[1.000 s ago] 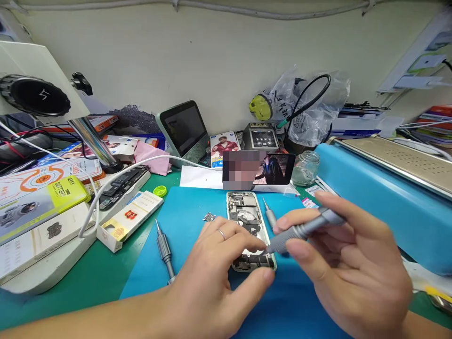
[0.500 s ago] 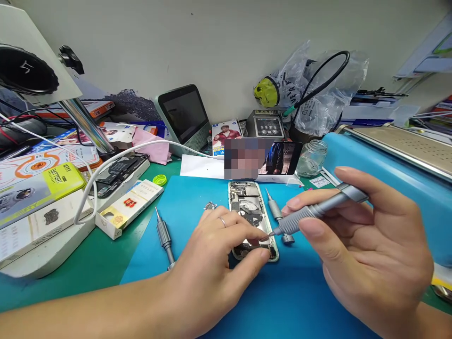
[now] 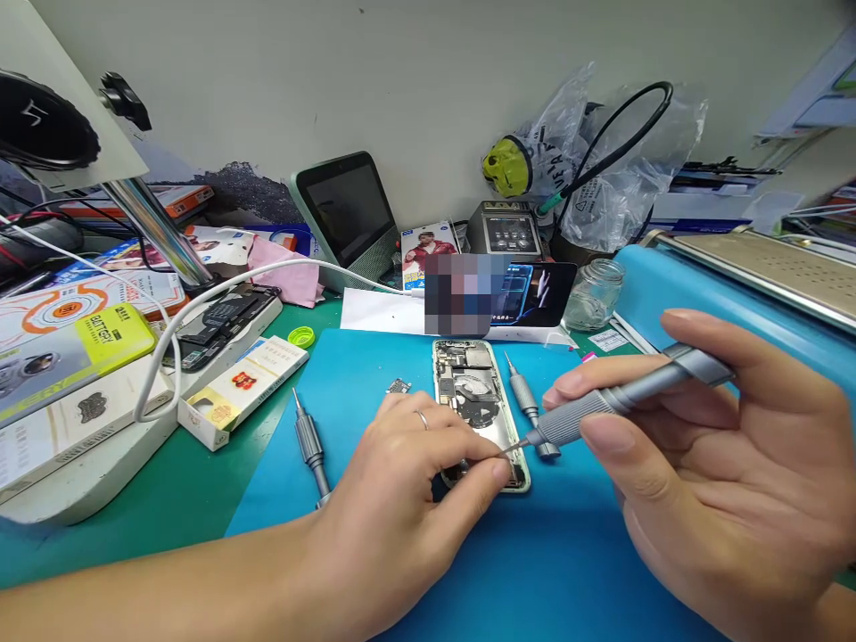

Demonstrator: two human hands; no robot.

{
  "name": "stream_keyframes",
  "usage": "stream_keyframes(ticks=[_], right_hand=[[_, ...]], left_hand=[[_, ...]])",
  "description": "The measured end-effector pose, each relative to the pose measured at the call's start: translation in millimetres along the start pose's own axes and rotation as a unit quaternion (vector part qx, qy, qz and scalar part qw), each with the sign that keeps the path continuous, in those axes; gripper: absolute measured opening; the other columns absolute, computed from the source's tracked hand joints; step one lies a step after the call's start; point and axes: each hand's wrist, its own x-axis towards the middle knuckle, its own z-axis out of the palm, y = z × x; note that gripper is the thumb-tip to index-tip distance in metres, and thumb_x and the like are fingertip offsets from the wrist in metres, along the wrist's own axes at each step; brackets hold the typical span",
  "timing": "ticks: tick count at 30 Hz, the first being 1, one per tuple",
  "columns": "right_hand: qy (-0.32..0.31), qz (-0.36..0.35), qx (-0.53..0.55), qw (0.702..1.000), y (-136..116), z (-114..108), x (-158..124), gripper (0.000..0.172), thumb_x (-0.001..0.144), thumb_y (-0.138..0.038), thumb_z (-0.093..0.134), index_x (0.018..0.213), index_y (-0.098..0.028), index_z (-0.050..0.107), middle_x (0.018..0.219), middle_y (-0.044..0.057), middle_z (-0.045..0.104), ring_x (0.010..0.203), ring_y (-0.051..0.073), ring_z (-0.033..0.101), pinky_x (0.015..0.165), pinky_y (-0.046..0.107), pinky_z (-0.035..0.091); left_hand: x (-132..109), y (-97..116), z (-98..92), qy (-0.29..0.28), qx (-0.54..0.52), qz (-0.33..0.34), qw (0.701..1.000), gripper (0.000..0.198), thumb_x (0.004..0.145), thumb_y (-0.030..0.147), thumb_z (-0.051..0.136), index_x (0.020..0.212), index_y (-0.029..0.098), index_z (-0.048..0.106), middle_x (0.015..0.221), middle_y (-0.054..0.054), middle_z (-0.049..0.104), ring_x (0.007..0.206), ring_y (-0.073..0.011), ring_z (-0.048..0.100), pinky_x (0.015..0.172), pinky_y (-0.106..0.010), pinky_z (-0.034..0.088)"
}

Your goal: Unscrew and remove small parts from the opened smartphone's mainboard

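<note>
An opened phone (image 3: 491, 426) lies on the blue mat with its inner parts bare. Over its lower half, my left hand (image 3: 418, 481) pinches thumb and forefinger together at the tip of a grey screwdriver (image 3: 579, 416). Whether a tiny part sits between those fingertips is hidden. My right hand (image 3: 722, 473) grips the screwdriver, slanted with its tip pointing left. A second screwdriver (image 3: 524, 392) rests along the phone's right side, and a third screwdriver (image 3: 309, 437) lies left of my left hand. Beyond my left knuckles is a small metal part (image 3: 399, 386).
A propped-up phone (image 3: 545, 294) plays video behind the mat (image 3: 354, 357). At left are a cigarette box (image 3: 247, 388), a green cap (image 3: 300, 336), a white cable (image 3: 151, 374) and a metal stand pole (image 3: 157, 232). A glass jar (image 3: 594, 294) stands back right.
My right hand and the screwdriver have shifted slightly right. My left thumb has closed up to the forefinger at the screwdriver's tip. The picture on the propped-up phone differs.
</note>
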Motion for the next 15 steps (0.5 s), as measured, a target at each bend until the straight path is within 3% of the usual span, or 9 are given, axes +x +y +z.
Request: stream_keyframes(ticks=[15], right_hand=[[-0.01,-0.002,0.0,1.0,-0.7,-0.9,-1.9,0.053,0.096,-0.018,0.077,0.142,-0.042,0.067,0.099,0.001,0.079,0.088,0.023,0.078,0.081,0.039,0.071]], left_hand=[[-0.6,-0.8,0.8,0.005,0.001,0.022,1.0,0.018,0.106,0.027,0.072,0.089,0.026,0.074,0.087,0.01,0.077,0.085,-0.0154,0.065,0.088,-0.041,0.036]])
